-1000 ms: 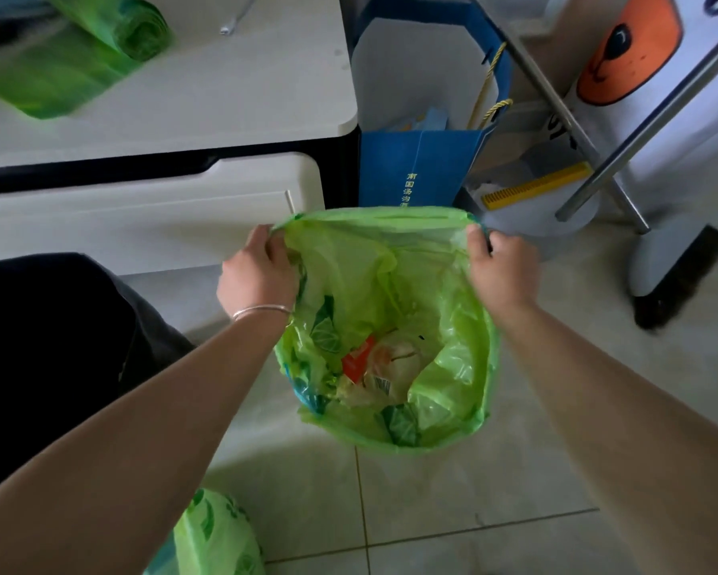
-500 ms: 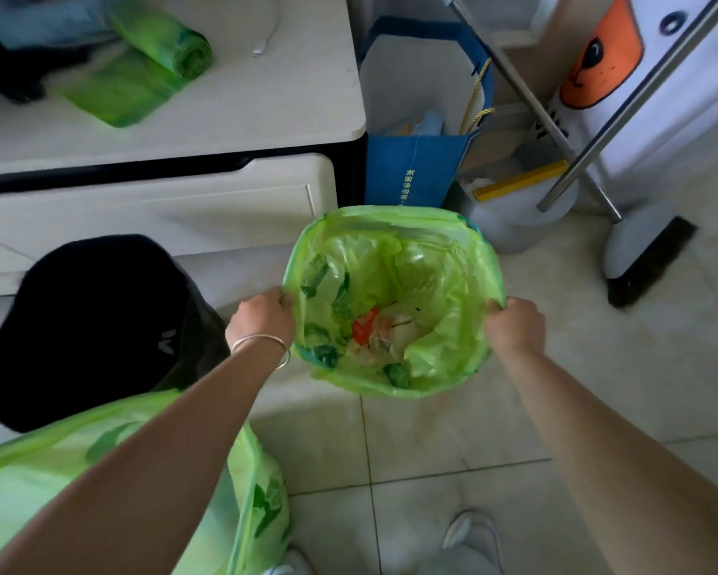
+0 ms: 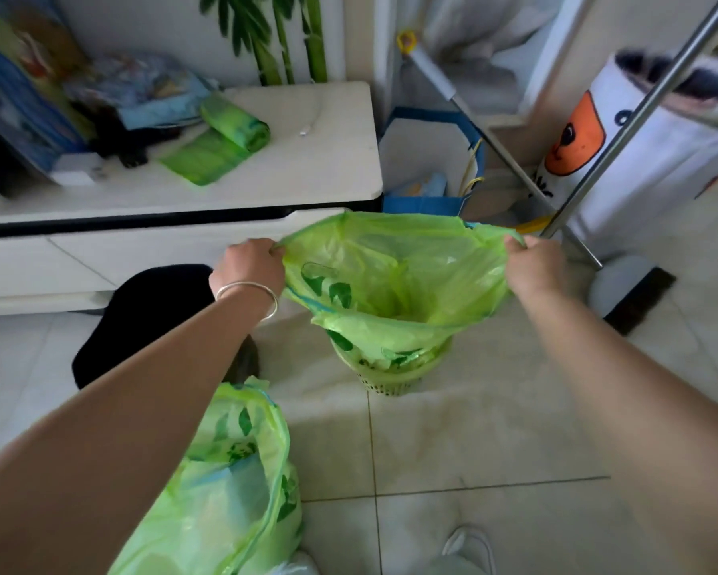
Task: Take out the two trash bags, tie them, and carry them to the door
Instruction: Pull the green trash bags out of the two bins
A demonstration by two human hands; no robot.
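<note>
Left hand [image 3: 247,265] and right hand [image 3: 535,269] each pinch the green trash bag [image 3: 390,280] rim, fingers curled tight, its bottom in the green basket [image 3: 384,373] on the floor tiles. Best lift straight, evenly.

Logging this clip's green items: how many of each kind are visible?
Filled green trash bags: 2, one held, one on the floor
Green mesh bins: 1
Rolls of spare green bags: 1
Total: 4
</note>
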